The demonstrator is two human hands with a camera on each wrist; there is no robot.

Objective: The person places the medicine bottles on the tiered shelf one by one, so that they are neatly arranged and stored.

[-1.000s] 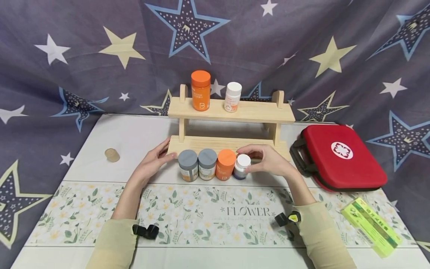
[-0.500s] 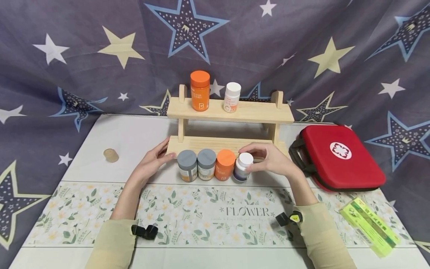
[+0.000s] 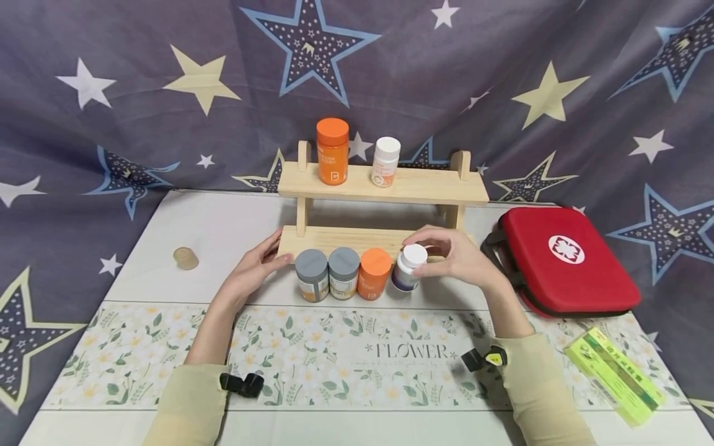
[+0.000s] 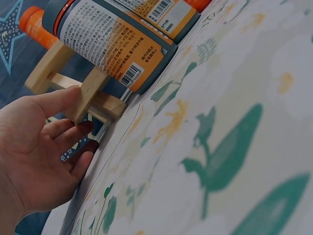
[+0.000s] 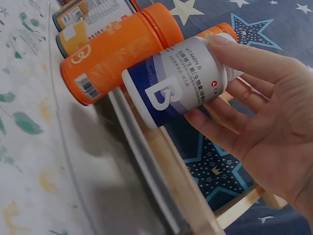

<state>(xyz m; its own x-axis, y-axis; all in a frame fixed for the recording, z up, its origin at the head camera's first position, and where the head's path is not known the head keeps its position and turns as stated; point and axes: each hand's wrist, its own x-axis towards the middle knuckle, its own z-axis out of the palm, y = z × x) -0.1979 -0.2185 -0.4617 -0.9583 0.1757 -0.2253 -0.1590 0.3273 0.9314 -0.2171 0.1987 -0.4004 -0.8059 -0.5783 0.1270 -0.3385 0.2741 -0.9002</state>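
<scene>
My right hand (image 3: 454, 257) holds a white and purple vitamin B bottle (image 5: 173, 81) between thumb and fingers. In the head view the bottle (image 3: 406, 277) is tilted, off the table, right of an orange-lidded bottle (image 3: 374, 275). Two grey-lidded bottles (image 3: 312, 275) stand beside that one, in a row before the two-tier wooden shelf (image 3: 385, 188). At the shelf's lower left end, my left hand (image 3: 252, 271) grips the board, thumb on its near side. The left wrist view shows this hand (image 4: 44, 147) with its thumb on the board end (image 4: 88, 93) and fingers partly beneath.
On the upper tier stand an orange bottle (image 3: 333, 155) and a small white bottle (image 3: 385, 162). A red first-aid case (image 3: 574, 266) lies to the right, with a green box (image 3: 613, 375) nearer me. Off to the left is a small tan cork-like piece (image 3: 186, 257).
My right hand has lifted the vitamin B bottle from the end of the row and shifted it slightly right and toward the shelf, tilting it. My left hand stays in place.
</scene>
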